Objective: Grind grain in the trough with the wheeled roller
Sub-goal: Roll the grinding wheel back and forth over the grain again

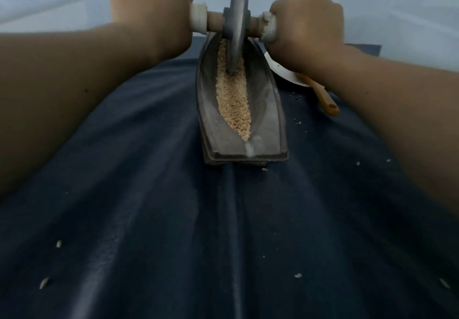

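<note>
The left hand (pixel 149 15) is at the far left, fingers curled tight round the left end of the roller's handle (pixel 214 21), so that only a pale wrapped piece and a bit of brown shaft show beside the fist. In the middle the roller's grey wheel (pixel 237 20) stands upright on its edge, its lower rim set down in the far half of the trough (pixel 213 119). The trough is a long, dark, boat-shaped thing lying lengthwise, near end towards the camera, on a dark blue cloth (pixel 149 219). A strip of tan grain (pixel 233 100) lies along its bottom, from the wheel to a point near the near end. The right hand (pixel 305 27) grips the right end of the handle, fingers wrapped round it. Just right of the trough, partly under that wrist, lie a white dish (pixel 280 70) and an orange spoon (pixel 323 97). Loose kernels (pixel 58 243) are scattered over the cloth.
</note>
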`<state>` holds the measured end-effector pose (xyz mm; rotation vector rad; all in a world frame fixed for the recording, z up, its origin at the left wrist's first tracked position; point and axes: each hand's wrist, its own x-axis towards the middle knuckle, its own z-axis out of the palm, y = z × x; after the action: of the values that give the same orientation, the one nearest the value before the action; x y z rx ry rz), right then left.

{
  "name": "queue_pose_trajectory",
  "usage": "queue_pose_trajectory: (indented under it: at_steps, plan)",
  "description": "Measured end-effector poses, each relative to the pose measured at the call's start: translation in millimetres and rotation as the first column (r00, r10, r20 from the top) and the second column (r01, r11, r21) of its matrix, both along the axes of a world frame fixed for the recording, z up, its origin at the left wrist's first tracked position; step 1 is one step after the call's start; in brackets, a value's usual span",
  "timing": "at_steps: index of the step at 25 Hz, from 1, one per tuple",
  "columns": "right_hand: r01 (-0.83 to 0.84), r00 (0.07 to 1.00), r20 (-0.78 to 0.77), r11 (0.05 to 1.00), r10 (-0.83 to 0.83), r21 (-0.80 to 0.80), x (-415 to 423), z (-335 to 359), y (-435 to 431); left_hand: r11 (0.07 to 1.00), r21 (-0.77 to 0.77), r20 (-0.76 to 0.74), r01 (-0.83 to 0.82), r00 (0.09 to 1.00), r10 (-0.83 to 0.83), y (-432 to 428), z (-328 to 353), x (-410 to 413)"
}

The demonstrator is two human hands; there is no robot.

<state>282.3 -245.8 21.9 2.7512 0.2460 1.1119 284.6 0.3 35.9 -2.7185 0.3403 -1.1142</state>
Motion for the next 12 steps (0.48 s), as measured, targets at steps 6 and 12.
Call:
queue_pose_trajectory:
  at_steps: [6,12]
  plan:
    - [0.06,0.997,-0.043,0.998,-0.061,-0.03,-27.1,2.5,10.6,0.997,-0.046,-0.059,-0.057,0.997,0.054,1.8,-9.3,-29.9]
    - [0.04,0.995,-0.093,0.999,-0.042,-0.022,-83.7,5.7,17.1,0.999,-0.038,-0.099,-0.037,0.995,0.033,7.9,-13.3,-81.8]
